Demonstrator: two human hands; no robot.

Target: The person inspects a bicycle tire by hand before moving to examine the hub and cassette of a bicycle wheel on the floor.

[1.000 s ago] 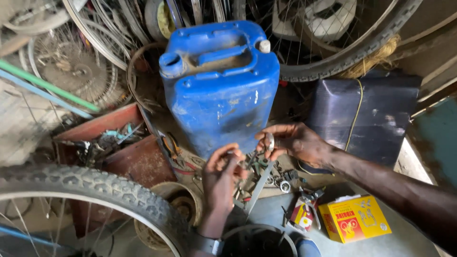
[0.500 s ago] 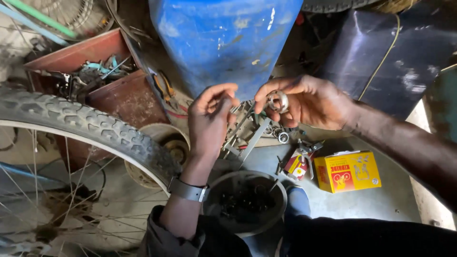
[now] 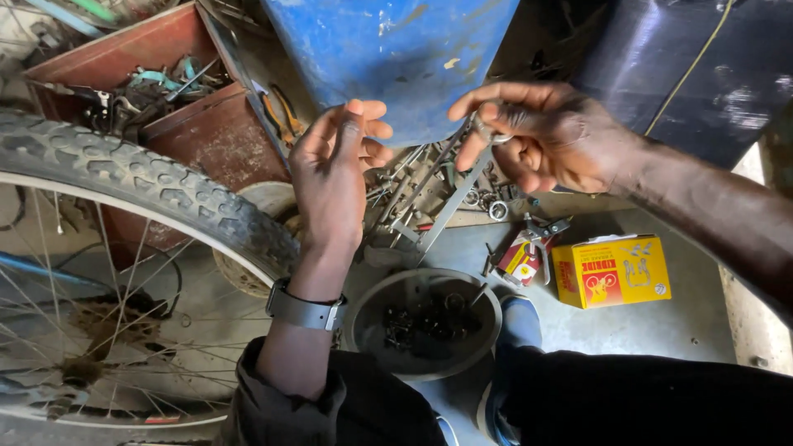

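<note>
My right hand (image 3: 545,136) pinches a small metal ring-shaped part (image 3: 487,132) between thumb and fingers, in front of a big blue plastic jerrycan (image 3: 388,58). My left hand (image 3: 334,177), with a grey watch on its wrist, hovers beside it with curled fingers apart and nothing in it. Beneath both hands lies a heap of loose metal tools, rods and nuts (image 3: 438,198) on a grey surface. A round dark bowl (image 3: 363,330) holding small dark metal bits sits below, close to my knees.
A bicycle wheel with a knobby tyre (image 3: 157,194) fills the left side. A rusty red metal box (image 3: 140,91) of tools stands at the upper left. A small yellow cardboard box (image 3: 611,268) and a red-yellow packet (image 3: 520,256) lie to the right; a dark container (image 3: 686,74) stands behind.
The view has tilted down and closer, so the jerrycan's top left the frame. Both hands rose off the pile; my right hand now holds the small part higher, my left hand opened beside it.
</note>
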